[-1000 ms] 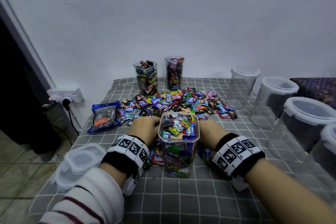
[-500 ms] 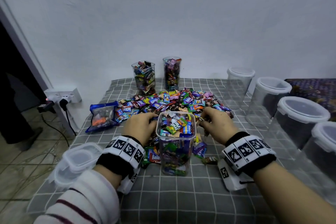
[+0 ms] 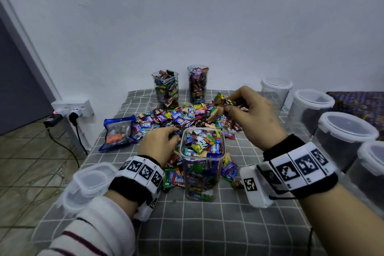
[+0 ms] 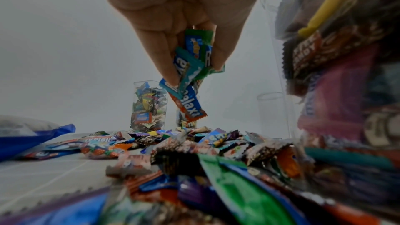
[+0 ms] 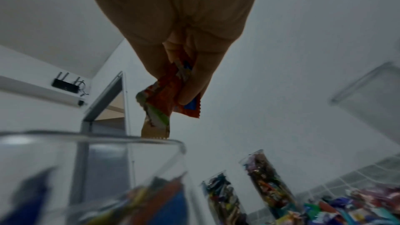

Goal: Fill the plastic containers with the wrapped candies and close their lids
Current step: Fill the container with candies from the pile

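My right hand (image 3: 252, 117) is raised above the far right corner of the open container (image 3: 202, 164), fingers pinched on a few crinkly foil-wrapped candies (image 3: 225, 101); in the right wrist view an orange and green wrapper (image 5: 171, 98) hangs long axis downward, above the container's clear rim (image 5: 129, 139). My left hand (image 3: 160, 145) sits low, just left of the container, fingertips clamped on a bunch of blue and teal sachets (image 4: 190, 81) that dangle lengthwise toward the loose candy pile (image 3: 176, 117).

The container is a tall, clear, square-sectioned plastic tub standing upright on the worktop (image 3: 207, 230), which is covered in grey checked cloth; it is packed nearly to the rim with flat, crimp-edged wrappers. Two upright filled containers (image 3: 166, 90) stand at the back by the wall. Round lidded translucent tubs (image 3: 344, 137) line the right side, and a loose lid (image 3: 91, 181) lies beside my left wrist.
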